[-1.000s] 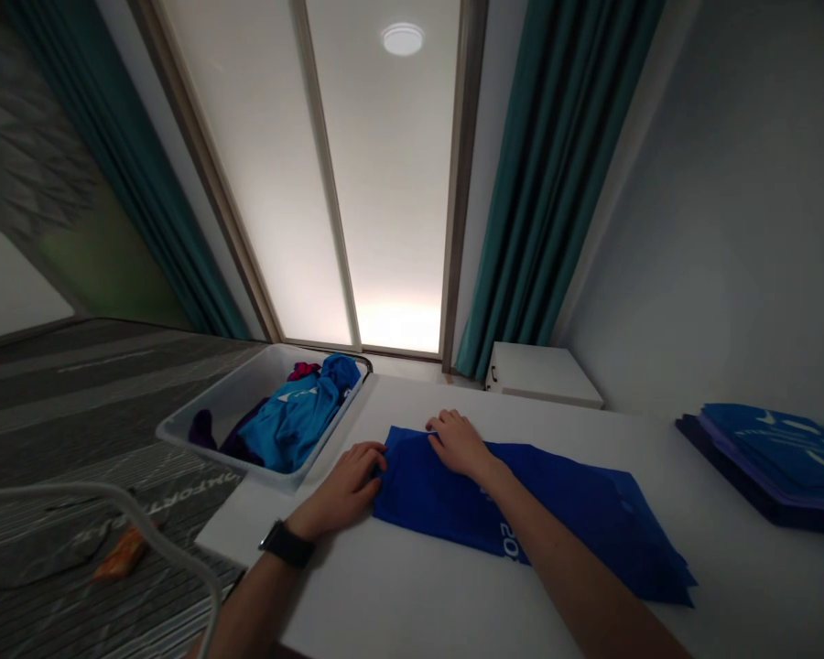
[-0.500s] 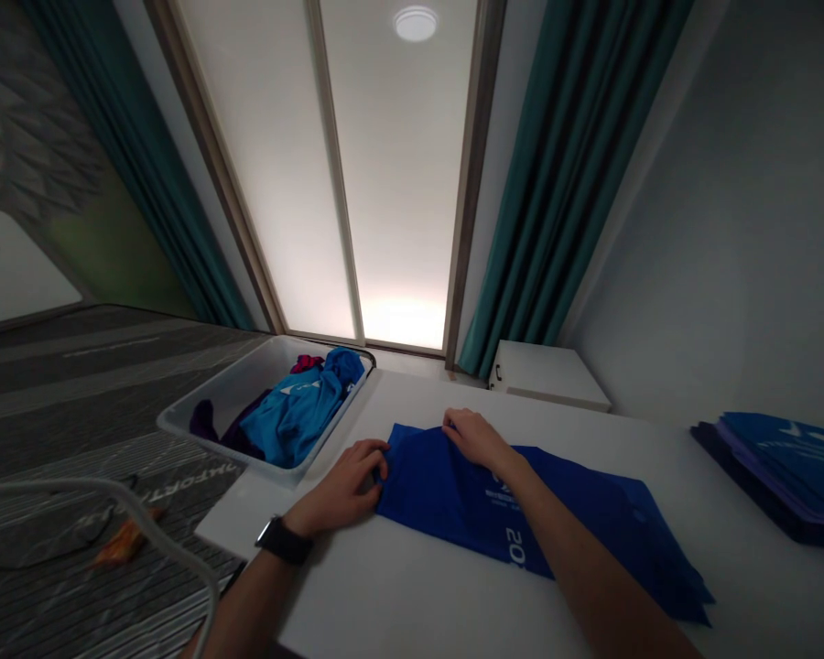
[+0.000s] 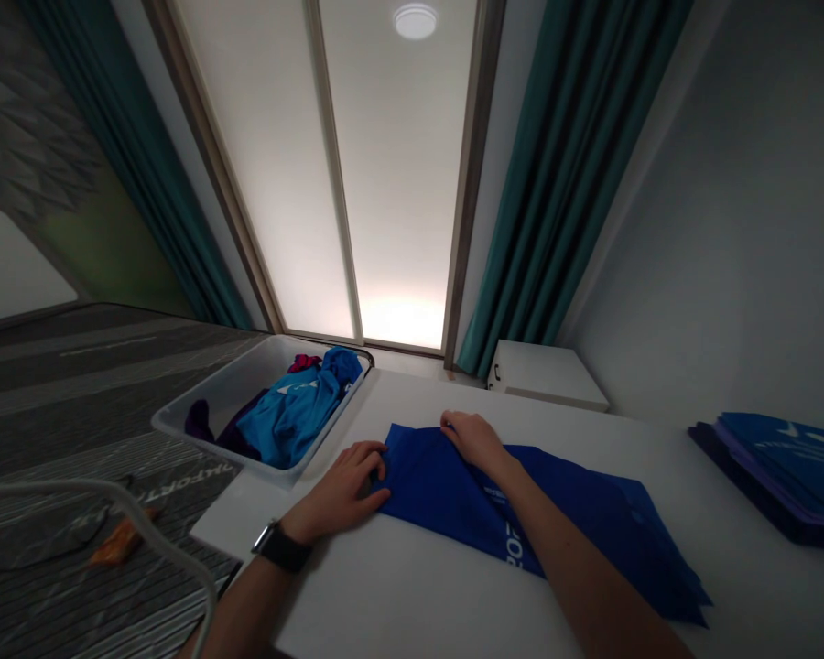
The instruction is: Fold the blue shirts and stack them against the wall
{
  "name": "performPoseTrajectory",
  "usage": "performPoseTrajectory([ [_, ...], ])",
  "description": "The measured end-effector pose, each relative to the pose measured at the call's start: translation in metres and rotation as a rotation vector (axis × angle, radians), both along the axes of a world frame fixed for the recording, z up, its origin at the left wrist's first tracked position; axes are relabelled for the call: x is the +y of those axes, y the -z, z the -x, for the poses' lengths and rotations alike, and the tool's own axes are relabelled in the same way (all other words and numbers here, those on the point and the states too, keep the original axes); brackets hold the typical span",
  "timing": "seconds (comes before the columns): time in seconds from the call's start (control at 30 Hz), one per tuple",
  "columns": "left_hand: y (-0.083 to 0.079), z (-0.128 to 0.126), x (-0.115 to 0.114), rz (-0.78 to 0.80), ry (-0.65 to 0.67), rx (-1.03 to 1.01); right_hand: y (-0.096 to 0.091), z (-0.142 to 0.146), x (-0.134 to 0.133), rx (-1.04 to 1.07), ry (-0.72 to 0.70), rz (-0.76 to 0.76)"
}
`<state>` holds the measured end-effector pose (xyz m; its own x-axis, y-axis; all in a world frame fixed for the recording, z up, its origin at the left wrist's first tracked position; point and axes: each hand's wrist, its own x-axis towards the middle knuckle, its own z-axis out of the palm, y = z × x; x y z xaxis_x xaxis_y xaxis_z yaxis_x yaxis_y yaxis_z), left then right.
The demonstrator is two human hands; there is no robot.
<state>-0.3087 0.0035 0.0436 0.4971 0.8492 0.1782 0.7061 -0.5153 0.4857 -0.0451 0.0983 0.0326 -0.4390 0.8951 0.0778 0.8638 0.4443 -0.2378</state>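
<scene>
A blue T-shirt [image 3: 429, 485] with white print lies folded lengthwise across the white table [image 3: 391, 586], its wider end toward the right. My right hand [image 3: 473, 439] pinches the far edge of the shirt, and a diagonal crease runs down from the fingers. Part of the print is hidden by that crease and by my right forearm. At the shirt's left end rests my left hand [image 3: 347, 490], thumb and fingers apart, the tips touching the cloth's edge. A dark watch is on my left wrist.
Left of the table edge stands a translucent plastic bin [image 3: 199, 394] holding crumpled clothes [image 3: 295, 416]. A stack of folded shirts [image 3: 789, 476] sits at the table's right. Beyond the table is a white cabinet [image 3: 546, 371]. A pale curved tube [image 3: 157, 540] crosses the lower left.
The cloth by my right hand has been drawn into a sharper crease that covers more of the upper print. My left thumb has straightened along the shirt's edge.
</scene>
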Motion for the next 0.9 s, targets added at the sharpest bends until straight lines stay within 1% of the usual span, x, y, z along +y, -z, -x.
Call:
performPoseTrajectory([
  [0.27, 0.002, -0.002, 0.0, -0.039, -0.005, -0.003, 0.002, -0.016, 0.006, 0.023, 0.114, 0.007],
  [0.4, 0.002, -0.002, 0.001, -0.055, -0.004, -0.009, -0.002, -0.029, 0.011, 0.016, 0.092, 0.04],
  [0.5, 0.002, -0.002, 0.002, -0.056, -0.012, -0.019, -0.004, -0.041, 0.009, 0.015, 0.064, 0.039],
  [0.63, 0.003, -0.006, 0.004, -0.095, -0.107, -0.055, 0.0, -0.054, -0.004, 0.01, 0.084, 0.005],
  [0.7, 0.003, -0.014, 0.003, -0.159, -0.135, -0.038, 0.003, -0.057, -0.012, -0.002, 0.097, -0.03],
  [0.73, 0.001, -0.02, 0.003, -0.191, -0.121, -0.014, 0.005, -0.057, -0.015, -0.013, 0.102, -0.053],
  [0.8, -0.002, -0.037, 0.002, -0.241, -0.044, 0.047, 0.008, -0.056, -0.021, -0.04, 0.114, -0.103],
  [0.9, -0.005, -0.066, 0.007, -0.268, 0.062, 0.125, 0.011, -0.051, -0.028, -0.07, 0.137, -0.17],
])
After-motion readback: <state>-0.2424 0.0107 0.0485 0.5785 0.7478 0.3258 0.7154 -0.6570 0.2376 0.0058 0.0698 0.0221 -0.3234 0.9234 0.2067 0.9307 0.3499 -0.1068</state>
